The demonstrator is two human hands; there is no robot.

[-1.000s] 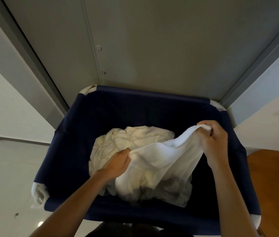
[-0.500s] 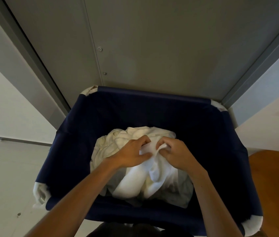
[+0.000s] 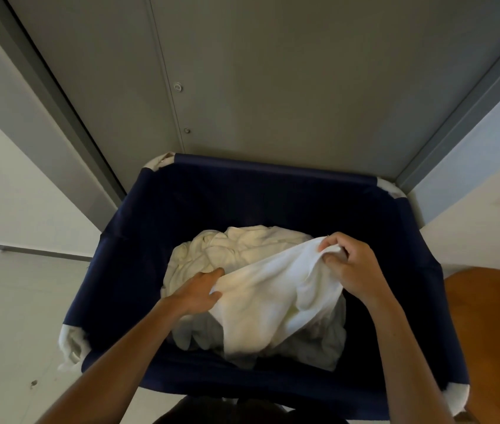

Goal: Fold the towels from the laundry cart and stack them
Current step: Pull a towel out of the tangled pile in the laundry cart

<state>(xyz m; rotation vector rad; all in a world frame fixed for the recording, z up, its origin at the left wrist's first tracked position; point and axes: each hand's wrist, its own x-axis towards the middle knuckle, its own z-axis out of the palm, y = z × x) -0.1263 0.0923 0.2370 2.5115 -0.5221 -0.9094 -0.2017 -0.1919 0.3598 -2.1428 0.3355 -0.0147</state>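
A dark blue fabric laundry cart [image 3: 273, 166] fills the lower middle of the head view. Inside lies a crumpled heap of white towels [image 3: 242, 243]. One white towel [image 3: 276, 301] is stretched over the heap between my two hands. My left hand [image 3: 199, 292] grips its lower left edge, low inside the cart. My right hand [image 3: 349, 264] pinches the upper right edge, raised a little higher toward the cart's right side. The rest of that towel hangs down onto the pile.
A grey metal door or panel [image 3: 273, 87] stands right behind the cart, with a frame on each side. A brown wooden surface [image 3: 493, 332] sits at the right. Pale floor [image 3: 13, 316] lies to the left.
Half a second ago both hands were close together on the towel at the middle of the heap. They have since moved apart, spreading the towel's edge between them.
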